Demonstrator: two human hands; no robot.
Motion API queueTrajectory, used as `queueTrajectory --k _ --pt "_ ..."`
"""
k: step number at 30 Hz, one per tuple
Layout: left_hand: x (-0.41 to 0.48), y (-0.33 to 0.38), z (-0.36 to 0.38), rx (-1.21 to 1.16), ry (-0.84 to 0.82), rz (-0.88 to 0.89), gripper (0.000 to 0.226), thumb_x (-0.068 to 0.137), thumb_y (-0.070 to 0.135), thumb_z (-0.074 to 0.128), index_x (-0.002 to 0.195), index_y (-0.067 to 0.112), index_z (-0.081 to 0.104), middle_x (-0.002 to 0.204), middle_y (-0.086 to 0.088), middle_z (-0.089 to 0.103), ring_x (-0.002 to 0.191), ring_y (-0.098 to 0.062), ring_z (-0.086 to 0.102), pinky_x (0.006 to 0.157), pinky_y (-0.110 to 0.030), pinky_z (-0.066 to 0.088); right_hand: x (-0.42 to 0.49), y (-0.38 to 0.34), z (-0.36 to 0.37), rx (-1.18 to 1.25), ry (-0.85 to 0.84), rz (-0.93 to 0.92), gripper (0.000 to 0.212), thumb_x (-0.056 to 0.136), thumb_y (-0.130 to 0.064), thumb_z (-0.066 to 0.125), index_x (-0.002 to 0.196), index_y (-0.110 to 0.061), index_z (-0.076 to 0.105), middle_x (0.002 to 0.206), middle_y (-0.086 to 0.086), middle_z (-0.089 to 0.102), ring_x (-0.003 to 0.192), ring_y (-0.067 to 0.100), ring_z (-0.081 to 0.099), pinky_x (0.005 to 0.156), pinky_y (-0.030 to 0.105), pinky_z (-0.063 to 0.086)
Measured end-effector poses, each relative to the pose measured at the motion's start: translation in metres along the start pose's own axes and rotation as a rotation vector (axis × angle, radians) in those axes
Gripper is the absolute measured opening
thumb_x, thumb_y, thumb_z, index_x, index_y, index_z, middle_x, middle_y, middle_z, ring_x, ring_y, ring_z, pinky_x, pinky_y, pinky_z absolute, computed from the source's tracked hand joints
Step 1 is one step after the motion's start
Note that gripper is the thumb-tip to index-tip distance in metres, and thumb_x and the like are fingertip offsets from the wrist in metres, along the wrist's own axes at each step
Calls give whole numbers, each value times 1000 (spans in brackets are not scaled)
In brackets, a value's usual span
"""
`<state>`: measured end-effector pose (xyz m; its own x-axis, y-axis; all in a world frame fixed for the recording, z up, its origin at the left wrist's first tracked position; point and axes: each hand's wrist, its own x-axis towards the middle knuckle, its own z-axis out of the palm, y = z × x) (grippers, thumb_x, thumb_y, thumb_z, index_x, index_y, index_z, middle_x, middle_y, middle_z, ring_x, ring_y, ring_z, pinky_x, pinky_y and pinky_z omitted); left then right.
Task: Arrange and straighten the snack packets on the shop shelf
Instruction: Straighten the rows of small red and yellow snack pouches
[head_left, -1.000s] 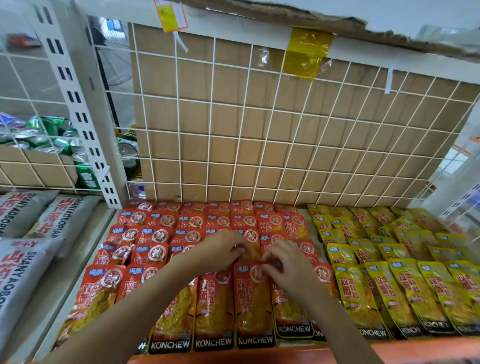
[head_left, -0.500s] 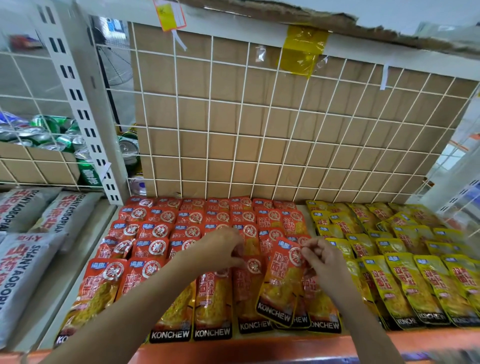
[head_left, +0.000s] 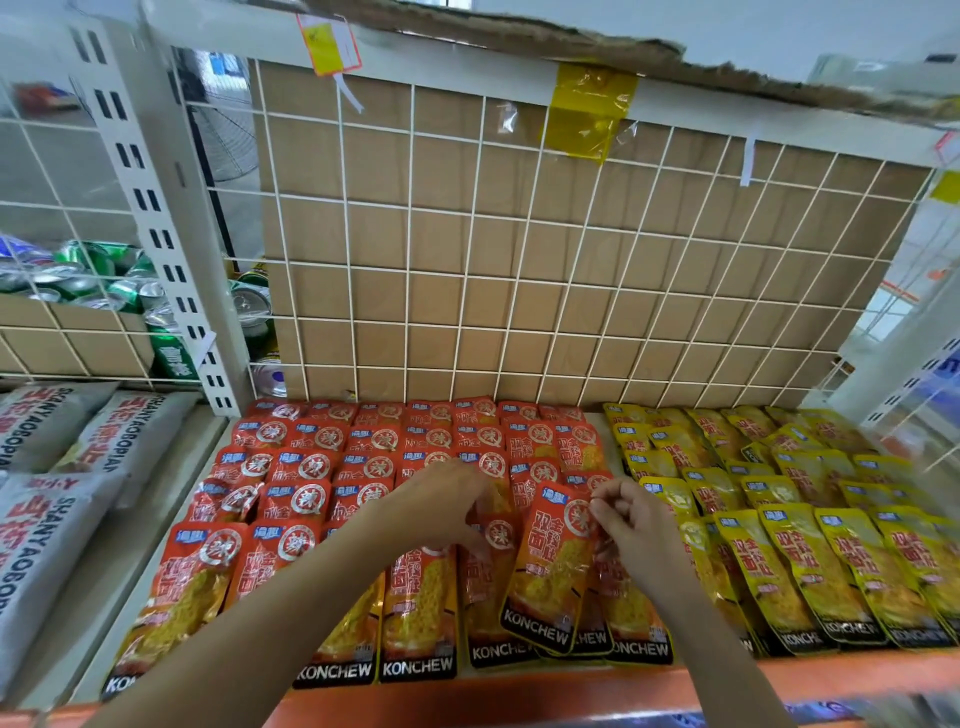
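Most of the shelf (head_left: 519, 691) looks tidy: red packets (head_left: 363, 457) in neat rows from 9 to 12 o'clock, yellow packets (head_left: 810, 519) slightly ragged at 3. One tilted red packet (head_left: 550, 566) at centre is pinched by the right hand (head_left: 631, 525) fingers at its top; the left hand (head_left: 441, 506) fingers press neighbouring packets, so the front row needs finishing.
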<state>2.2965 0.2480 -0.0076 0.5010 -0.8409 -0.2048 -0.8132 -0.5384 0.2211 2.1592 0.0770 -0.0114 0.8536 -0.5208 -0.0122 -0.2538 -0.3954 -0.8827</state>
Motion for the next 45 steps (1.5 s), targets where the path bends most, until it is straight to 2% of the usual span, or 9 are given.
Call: queueTrajectory --k 2,6,8,17,24,28,37,42,45 --pt "-1 3 0 -16 16 5 56 72 52 71 112 17 54 113 1 54 104 -17 47 81 -25 36 0 0 0 -12 -2 -4 14 92 -5 52 79 -12 54 73 11 64 51 8 58 46 17 48" --pt "-4 8 2 4 -2 50 74 72 51 71 131 16 41 132 0 44 123 -19 38 104 -32 30 2 2 0 -42 -13 12 14 92 -6 51 80 -12 53 76 16 65 49 7 57 46 18 49" --pt "-5 10 3 30 -22 61 77 73 48 71 135 16 37 136 -2 40 126 -20 34 107 -34 28 2 5 0 -46 -12 21 14 92 -6 51 79 -13 53 76 16 65 50 8 57 47 20 50" --pt "5 9 1 -149 -37 56 63 74 34 74 126 16 44 127 -1 47 117 -18 39 99 -32 32 6 9 -4 -35 -15 28 14 92 -5 52 80 -13 54 67 10 62 46 6 56 47 22 50" --pt "16 -3 -1 -440 21 59 18 87 11 61 104 15 62 95 6 56 85 -5 52 66 -7 37 8 14 -6 -36 -24 37 13 92 -6 52 81 -12 55 67 5 62 48 7 57 48 23 50" --pt "27 -10 -6 -453 65 69 19 88 10 60 106 11 64 104 -1 64 85 -4 54 69 -8 41 9 10 -1 -49 -51 44 11 93 -8 51 82 -11 54 75 10 64 50 7 57 47 19 49" --pt "49 -25 -22 -442 144 71 18 87 9 60 103 15 67 93 8 63 81 1 56 72 -8 43 17 -3 21 -101 -108 -19 14 92 -10 53 80 -17 53 63 0 58 43 4 53 45 19 47" --pt "58 -32 -23 -425 116 40 21 87 11 61 106 15 66 102 3 64 89 -4 56 87 -20 45 22 -11 36 -169 -158 -75 15 91 -15 54 79 -21 52 67 -2 60 40 2 51 42 12 38" --pt "59 -34 -23 -419 113 67 21 86 11 62 107 13 67 104 2 65 86 -1 54 78 -10 42 24 -11 45 -217 -183 -125 16 90 -19 57 76 -26 52 68 -8 58 51 2 55 50 13 41"
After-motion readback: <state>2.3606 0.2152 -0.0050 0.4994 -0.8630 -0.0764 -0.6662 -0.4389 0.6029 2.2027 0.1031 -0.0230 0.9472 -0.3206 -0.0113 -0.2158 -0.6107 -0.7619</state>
